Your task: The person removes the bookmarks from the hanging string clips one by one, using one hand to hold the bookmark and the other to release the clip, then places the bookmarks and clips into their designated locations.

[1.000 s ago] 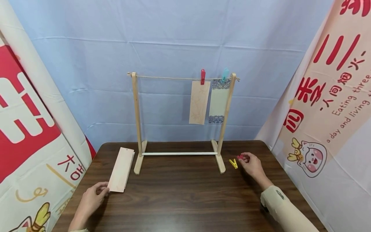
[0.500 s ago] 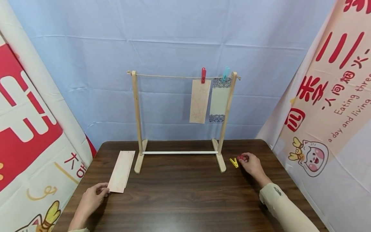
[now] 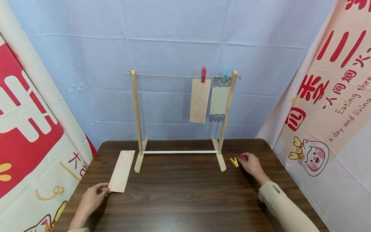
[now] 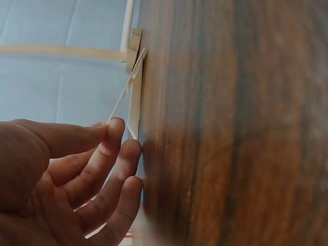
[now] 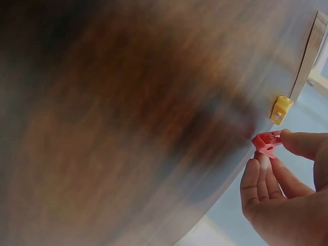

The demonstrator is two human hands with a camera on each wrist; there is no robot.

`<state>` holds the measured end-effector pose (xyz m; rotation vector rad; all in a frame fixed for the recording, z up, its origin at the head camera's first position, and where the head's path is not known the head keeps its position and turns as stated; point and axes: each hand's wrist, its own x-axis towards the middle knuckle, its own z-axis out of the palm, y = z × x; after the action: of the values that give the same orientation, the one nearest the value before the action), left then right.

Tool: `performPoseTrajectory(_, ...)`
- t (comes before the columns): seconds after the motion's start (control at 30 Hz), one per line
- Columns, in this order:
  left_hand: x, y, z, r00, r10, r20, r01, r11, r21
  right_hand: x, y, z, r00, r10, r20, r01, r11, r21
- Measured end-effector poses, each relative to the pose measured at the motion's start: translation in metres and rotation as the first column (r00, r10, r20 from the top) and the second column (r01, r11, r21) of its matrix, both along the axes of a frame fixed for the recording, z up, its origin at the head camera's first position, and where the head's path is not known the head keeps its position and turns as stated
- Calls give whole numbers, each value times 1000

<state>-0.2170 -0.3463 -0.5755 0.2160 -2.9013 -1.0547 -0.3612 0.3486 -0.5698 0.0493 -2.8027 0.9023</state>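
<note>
Left hand (image 3: 92,197) pinches a pale card (image 3: 121,172) at eight o'clock from the rack (image 3: 137,111), right hand (image 3: 252,165) a red peg (image 5: 261,141) at four; light pressure should keep the card unbent.

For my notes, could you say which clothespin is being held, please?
The red clothespin in the right hand; the yellow clothespin is on the table; the teal clothespin and second red clothespin grip the rope.
</note>
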Motion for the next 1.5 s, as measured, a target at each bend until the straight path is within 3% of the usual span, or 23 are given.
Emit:
performPoseTrajectory(0.3, -4, 0, 1, 1000, -1, 21, 1, 1000, 15, -2, -1, 4, 999, 3, 32, -3, 1000, -5)
performPoseTrajectory(0.67, -1, 4, 4, 1000, 12, -4, -13, 999, -43, -4, -4, 1, 999, -9, 33, 8, 1000, 23)
performPoseTrajectory(0.87, 1, 4, 5, 999, 18, 28, -16, 998, -59, -5, -8, 2, 997, -22, 74, 20, 999, 28)
performPoseTrajectory(1.5, 1, 4, 4, 994, 71, 85, -65, 995, -72, -4, -6, -1, 999, -16, 45, 15, 999, 36)
